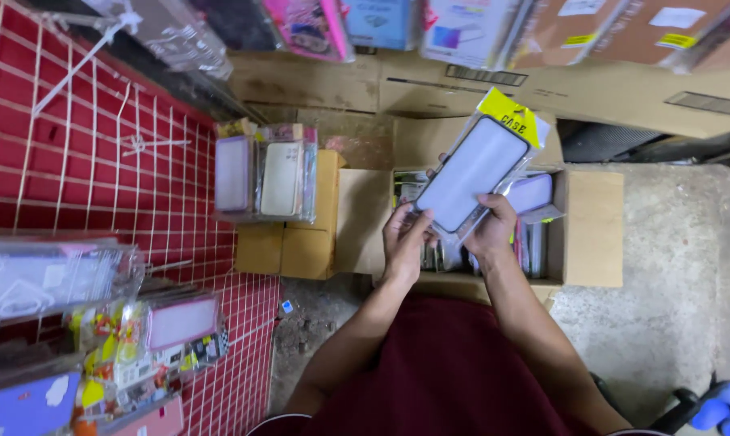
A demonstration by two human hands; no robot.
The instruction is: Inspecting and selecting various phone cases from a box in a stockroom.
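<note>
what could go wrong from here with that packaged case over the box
1. Both hands, left hand and right hand, grip only the lower end of the phone case pack, so it may slip into the open cardboard box.
2. The slick plastic wrap could slide through the fingers.
</note>
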